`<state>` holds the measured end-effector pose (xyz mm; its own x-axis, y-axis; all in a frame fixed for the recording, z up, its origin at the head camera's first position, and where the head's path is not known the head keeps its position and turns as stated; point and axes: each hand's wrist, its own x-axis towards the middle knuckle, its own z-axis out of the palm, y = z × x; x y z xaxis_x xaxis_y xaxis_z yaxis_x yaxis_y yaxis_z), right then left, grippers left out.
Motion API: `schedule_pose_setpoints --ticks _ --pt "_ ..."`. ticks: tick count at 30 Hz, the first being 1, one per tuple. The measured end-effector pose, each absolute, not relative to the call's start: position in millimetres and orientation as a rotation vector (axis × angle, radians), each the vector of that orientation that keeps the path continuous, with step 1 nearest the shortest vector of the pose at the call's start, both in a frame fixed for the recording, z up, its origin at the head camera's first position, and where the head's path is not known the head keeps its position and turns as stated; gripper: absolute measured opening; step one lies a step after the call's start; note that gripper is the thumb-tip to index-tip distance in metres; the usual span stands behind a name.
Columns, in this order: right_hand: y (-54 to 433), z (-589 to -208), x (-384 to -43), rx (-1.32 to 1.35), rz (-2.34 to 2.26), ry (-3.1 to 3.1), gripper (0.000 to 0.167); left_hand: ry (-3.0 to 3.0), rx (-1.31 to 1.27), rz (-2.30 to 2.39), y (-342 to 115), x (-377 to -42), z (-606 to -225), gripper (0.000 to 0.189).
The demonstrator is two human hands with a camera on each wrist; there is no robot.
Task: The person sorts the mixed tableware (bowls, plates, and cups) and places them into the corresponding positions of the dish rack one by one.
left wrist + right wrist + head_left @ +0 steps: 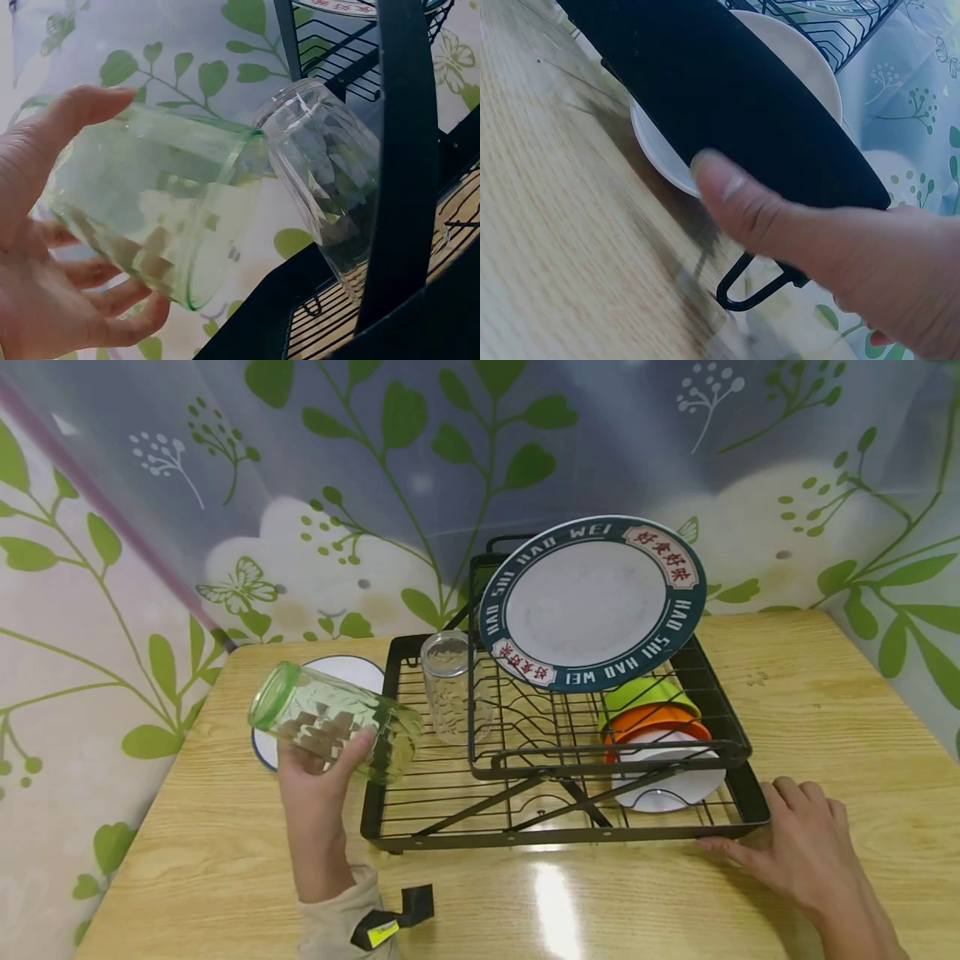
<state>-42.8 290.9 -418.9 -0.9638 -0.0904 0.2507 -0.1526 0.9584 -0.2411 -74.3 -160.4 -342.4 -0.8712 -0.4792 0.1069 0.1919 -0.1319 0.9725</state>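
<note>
My left hand (318, 797) holds a green see-through glass (341, 714) tilted on its side, thumb on one side and fingers round the other. In the left wrist view, the mouth of the green glass points toward an upside-down clear glass (322, 157) in the black dish rack (562, 837). The green glass overlaps the rack's left edge in the head view. My right hand (810, 847) grips the rack's front right corner. Its thumb (739, 191) lies against the black side panel in the right wrist view; most of its fingers are hidden there.
A large green-rimmed plate (592, 602) leans on the upper tier. Lime (648, 693), orange (656, 717) and white (675, 777) dishes stand in the rack's right side. Behind the green glass, a blue-rimmed white plate (360, 670) lies on the wooden table (202, 843). A patterned curtain (420, 485) hangs behind.
</note>
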Motion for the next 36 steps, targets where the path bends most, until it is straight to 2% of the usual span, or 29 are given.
schedule_pose_setpoints --ticks 6,11,25,29,36 --pt "291.7 -418.5 -43.4 0.195 0.398 -2.867 0.101 -2.030 0.167 -1.875 -158.5 -75.0 -346.8 0.084" --pt "289.4 -416.5 -43.5 0.175 0.410 -2.888 0.098 -2.219 0.030 -1.792 -158.4 -74.9 -348.3 0.089" --pt "292.6 -412.7 -49.8 0.201 0.389 -2.876 0.096 -2.467 -0.248 -1.811 -152.1 -83.6 -361.0 0.089" --pt "293.4 -411.2 -53.4 0.196 0.391 -2.883 0.092 -2.494 -0.286 -1.809 -149.4 -85.6 -364.1 0.087" --pt "295.6 -407.7 -58.9 0.248 0.410 -2.926 0.098 -2.544 -0.295 -1.765 -147.0 -89.0 -367.8 0.085"
